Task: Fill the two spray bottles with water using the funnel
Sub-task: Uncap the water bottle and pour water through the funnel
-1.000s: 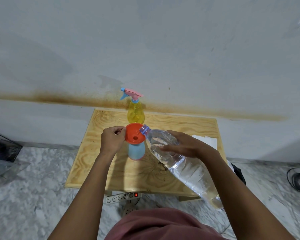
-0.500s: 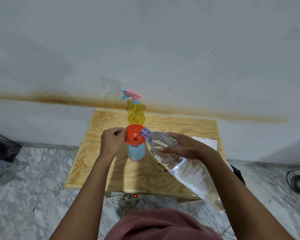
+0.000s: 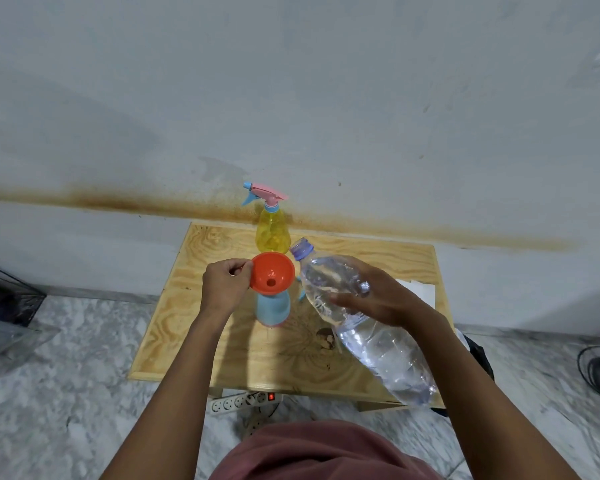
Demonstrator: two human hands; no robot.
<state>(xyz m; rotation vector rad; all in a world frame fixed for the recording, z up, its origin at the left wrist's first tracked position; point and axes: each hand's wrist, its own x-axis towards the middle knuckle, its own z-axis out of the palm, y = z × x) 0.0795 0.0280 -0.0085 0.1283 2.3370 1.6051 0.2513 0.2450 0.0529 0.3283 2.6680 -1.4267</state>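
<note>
1. At the funnel's (image 3: 272,277) left rim, your left hand (image 3: 224,287) has its fingers (image 3: 234,268) curled in, pinching the edge between thumb and forefinger.
2. Right of the funnel, your right hand (image 3: 378,296) wraps the upper body of the water bottle (image 3: 388,355), thumb on the near side and the other fingers curled over the far side.
3. The funnel is orange and sits upright with its spout in the neck of the blue bottle (image 3: 272,308), which stands directly under it.
4. The water bottle is uncapped and tilted, with its mouth raised just right of the funnel's rim, not over the bowl. Its base points down towards you, and the water lies in the lower part.
5. Behind the funnel stands the yellow bottle (image 3: 272,233), upright, with its pink spray head on.
6. Both spray bottles are on the table (image 3: 194,327), and a white paper (image 3: 420,292) lies well right of the funnel.
7. Below the funnel, under the table's near edge, a power strip (image 3: 243,400) lies on the floor.
</note>
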